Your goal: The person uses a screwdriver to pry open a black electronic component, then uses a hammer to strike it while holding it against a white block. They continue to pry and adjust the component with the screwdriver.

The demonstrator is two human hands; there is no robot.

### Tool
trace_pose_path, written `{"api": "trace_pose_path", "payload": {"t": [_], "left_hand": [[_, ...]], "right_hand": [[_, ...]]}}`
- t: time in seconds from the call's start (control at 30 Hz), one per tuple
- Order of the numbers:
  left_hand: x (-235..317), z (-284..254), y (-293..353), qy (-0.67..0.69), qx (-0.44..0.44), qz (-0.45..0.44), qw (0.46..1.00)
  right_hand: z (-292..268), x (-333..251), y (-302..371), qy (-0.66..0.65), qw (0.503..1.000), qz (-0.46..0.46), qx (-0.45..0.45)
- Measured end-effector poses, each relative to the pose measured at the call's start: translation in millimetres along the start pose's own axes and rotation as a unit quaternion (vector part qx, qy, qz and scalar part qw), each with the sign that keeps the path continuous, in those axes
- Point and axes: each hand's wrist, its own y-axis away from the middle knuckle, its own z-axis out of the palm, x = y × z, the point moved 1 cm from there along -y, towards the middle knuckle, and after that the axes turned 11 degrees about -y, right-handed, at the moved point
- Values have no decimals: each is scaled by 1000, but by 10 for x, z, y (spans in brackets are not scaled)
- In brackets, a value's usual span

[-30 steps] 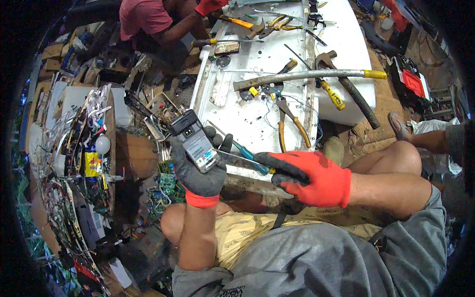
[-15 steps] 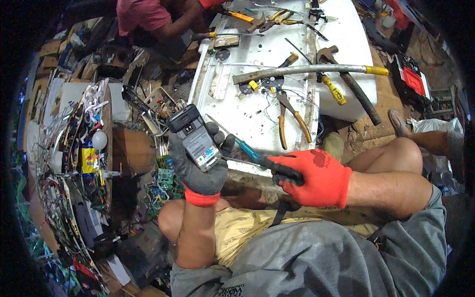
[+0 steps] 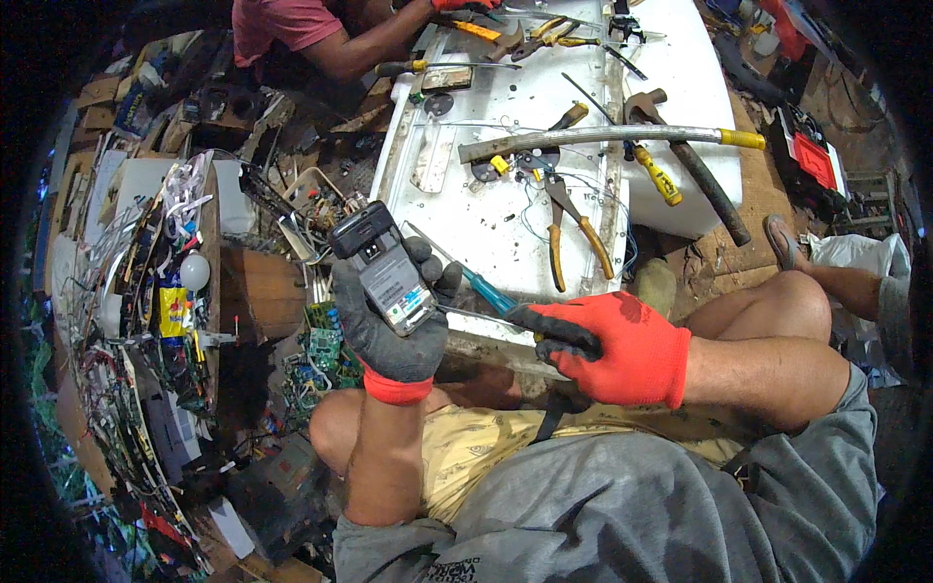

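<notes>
My left hand [image 3: 394, 340], in a grey-and-red work glove, is closed around a handheld electronic device [image 3: 389, 282]. Its labelled grey back faces up, with a black block at its far end. My right hand [image 3: 612, 345], gloved in red and black, grips a screwdriver [image 3: 476, 316]; its handle is mostly hidden in the fist. The thin shaft points left, and its tip is at the near end of the device; whether it touches a screw I cannot tell. Just beyond, a teal-handled screwdriver [image 3: 489, 291] lies at the edge of the white panel [image 3: 486, 238].
On the panel lie orange-handled pliers [image 3: 573, 233], a metal tube with a yellow end [image 3: 603, 138], a hammer [image 3: 705, 180] and a yellow screwdriver [image 3: 656, 175]. Circuit boards [image 3: 326, 350] and scrap pile up at left. Across the panel a co-worker's arm [image 3: 374, 49] reaches in.
The co-worker's forearm and red-gloved hand have shifted right over the far end of the panel. My hands, the device and the screwdriver have barely moved.
</notes>
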Motion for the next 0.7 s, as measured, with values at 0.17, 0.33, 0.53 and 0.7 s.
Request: {"api": "trace_pose_path", "payload": {"t": [0.17,0.33,0.53,0.7], "left_hand": [[-6,-73,-5,19,-17,-19,999],[4,-56,0,20,-35,-14,999],[-77,-19,37,-30,-74,-5,997],[-77,38,95,-163,-113,8,980]], "right_hand": [[-18,-13,-2,-16,1000,0,-10],[-23,-38,-4,-21,999,29,-20],[-83,24,-22,-116,983,136,-52],[-225,29,-95,-310,908,251,-127]]}}
